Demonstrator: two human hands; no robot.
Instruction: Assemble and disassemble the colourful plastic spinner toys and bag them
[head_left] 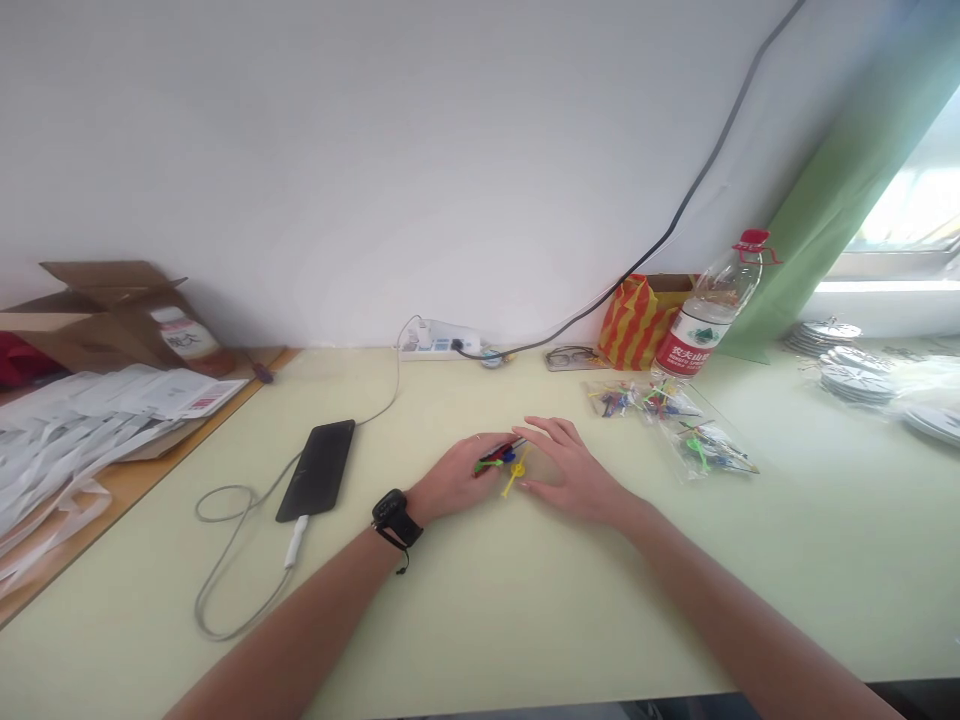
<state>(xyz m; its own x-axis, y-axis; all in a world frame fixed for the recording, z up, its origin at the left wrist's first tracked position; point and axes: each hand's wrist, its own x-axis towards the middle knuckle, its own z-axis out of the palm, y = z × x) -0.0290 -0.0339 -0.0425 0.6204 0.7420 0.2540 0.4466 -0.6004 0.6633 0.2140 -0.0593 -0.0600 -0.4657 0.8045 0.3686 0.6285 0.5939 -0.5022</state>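
My left hand (461, 475), with a black watch (391, 508) on its wrist, is closed around a few small coloured plastic pieces. Red, green and blue parts (491, 462) show at its fingertips. Beside them a yellow plastic piece (517, 470) with a round middle and thin arms sticks out. Facing it from the right, my right hand (574, 470) has its thumb and fingers apart around the yellow piece. Whether its fingertips touch the pieces, I cannot tell.
Clear bags (701, 447) of similar coloured pieces lie to the right, near a large bottle (709, 310) and a striped bag (634, 320). A charging phone (319, 470) lies left. Glasses (570, 357) and a power strip (439, 340) sit by the wall; metal discs (855, 380) are stacked far right.
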